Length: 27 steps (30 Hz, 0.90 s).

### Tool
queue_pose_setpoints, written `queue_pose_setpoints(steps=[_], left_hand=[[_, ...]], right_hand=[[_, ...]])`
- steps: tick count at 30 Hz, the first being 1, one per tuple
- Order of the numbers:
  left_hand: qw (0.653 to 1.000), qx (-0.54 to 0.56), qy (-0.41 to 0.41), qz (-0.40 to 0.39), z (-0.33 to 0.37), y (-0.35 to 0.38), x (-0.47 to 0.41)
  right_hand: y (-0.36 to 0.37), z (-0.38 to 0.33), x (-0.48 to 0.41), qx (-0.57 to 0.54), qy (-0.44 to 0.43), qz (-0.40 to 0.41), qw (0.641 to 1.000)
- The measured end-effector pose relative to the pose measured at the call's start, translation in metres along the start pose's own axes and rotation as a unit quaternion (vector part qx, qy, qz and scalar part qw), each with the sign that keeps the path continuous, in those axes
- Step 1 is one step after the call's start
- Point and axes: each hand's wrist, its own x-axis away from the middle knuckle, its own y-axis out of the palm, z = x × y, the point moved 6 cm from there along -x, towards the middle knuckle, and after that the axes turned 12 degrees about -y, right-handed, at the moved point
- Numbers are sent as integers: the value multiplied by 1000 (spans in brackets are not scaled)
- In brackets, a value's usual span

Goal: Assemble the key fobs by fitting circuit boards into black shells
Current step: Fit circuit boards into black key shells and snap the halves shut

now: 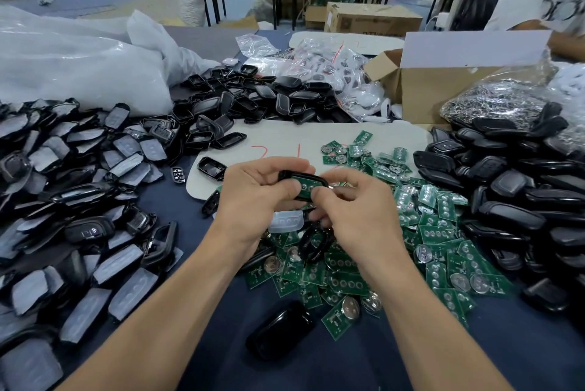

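Fingers [278, 166] pinching shell [292, 175] edges, board [305, 185] inside

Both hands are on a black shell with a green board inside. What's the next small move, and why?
Probably press the board flat into the shell with the right hand: the left hand grips one end of the shell, the right pinches the other, and full seating isn't visible.

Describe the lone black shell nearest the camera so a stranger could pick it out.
Find the heap of green circuit boards on the blue tablecloth. Off its near left corner lies a glossy black shell. Unlike the piled shells either side, it lies alone on bare cloth, rounded back up.
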Motion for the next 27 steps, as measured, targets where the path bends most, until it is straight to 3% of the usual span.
queue_pose_setpoints(steps=[3, 6, 8, 16, 19, 21, 24, 27], left_hand=[[995, -97, 8, 30, 0, -1, 2], [950, -299, 52, 67, 9, -2, 7], [920, -378, 74, 70, 16, 0, 11], [903, -424, 58, 33, 29, -11, 13], [923, -383, 33, -10, 25, -21, 5], [937, -349, 12, 13, 22, -29, 0], [948, -268, 5, 174, 26, -57, -5], [954, -57, -21, 295, 24, -98, -6]], right_hand=[[3, -3, 0, -21, -25, -7, 999], [-3, -4, 0, 32, -64, 16, 997], [-4, -8, 0, 67, -97, 14, 993], [7, -23, -3, 42, -137, 17, 990], [16, -27, -6, 39, -144, -18, 989], [20, -27, -9, 23, -131, -23, 991], [26, -19, -18, 8, -78, 10, 997], [37, -18, -24, 94, -84, -30, 992]])
